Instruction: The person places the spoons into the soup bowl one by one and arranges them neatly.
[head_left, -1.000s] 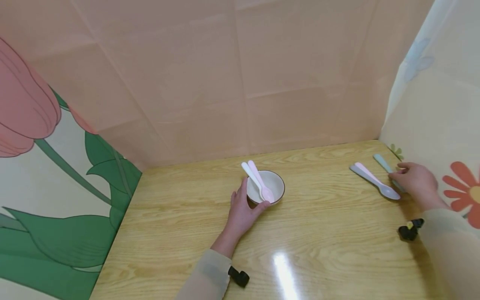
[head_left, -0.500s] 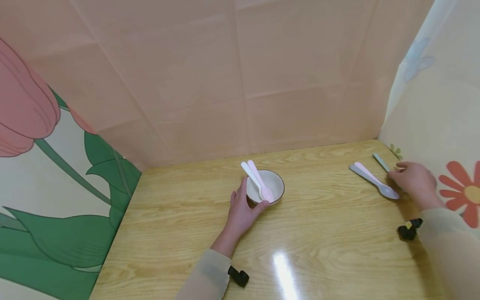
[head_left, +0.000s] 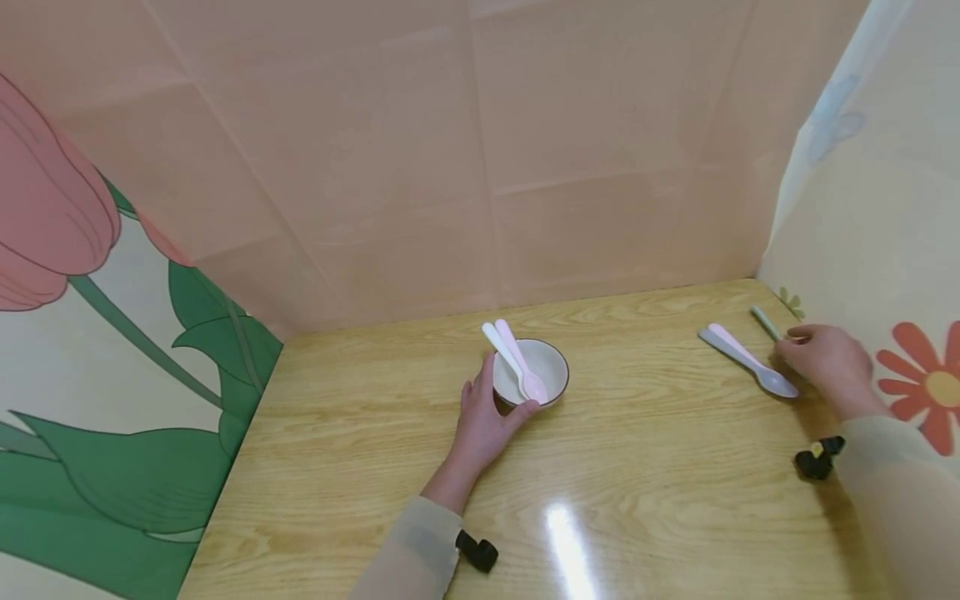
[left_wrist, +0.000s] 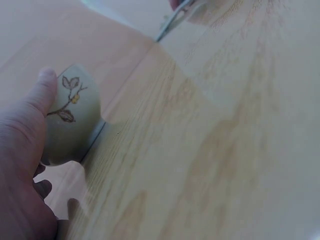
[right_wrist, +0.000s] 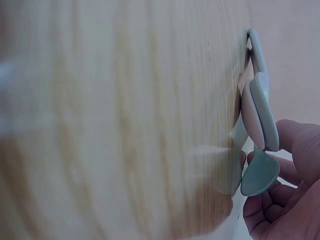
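Note:
My left hand (head_left: pixel 480 429) grips a small white bowl (head_left: pixel 553 367) with a dark rim, thumb on the near side and fingers round the left. A brown leaf sprig decorates its outer wall in the left wrist view. Inside lean a white spoon (head_left: pixel 500 343) and a pale pink spoon (head_left: pixel 533 387), handles over the far left rim. At the far right, my right hand (head_left: pixel 828 367) pinches a green spoon (head_left: pixel 765 322), whose handle points away. The right wrist view shows its scoop (right_wrist: pixel 260 175) tipped on edge between thumb and fingers.
Left of the right hand, a grey spoon (head_left: pixel 777 384) lies stacked on a pink spoon (head_left: pixel 722 332) on the wooden table (head_left: pixel 637 467). A pinkish sheet (head_left: pixel 390 208) backs the table. Flowered panels stand at both sides, the right one (head_left: pixel 900 275) close to my right hand.
The green spoon has rolled from lying flat onto its edge in the right fingers, and its handle tip has shifted slightly. The left hand and bowl stay put.

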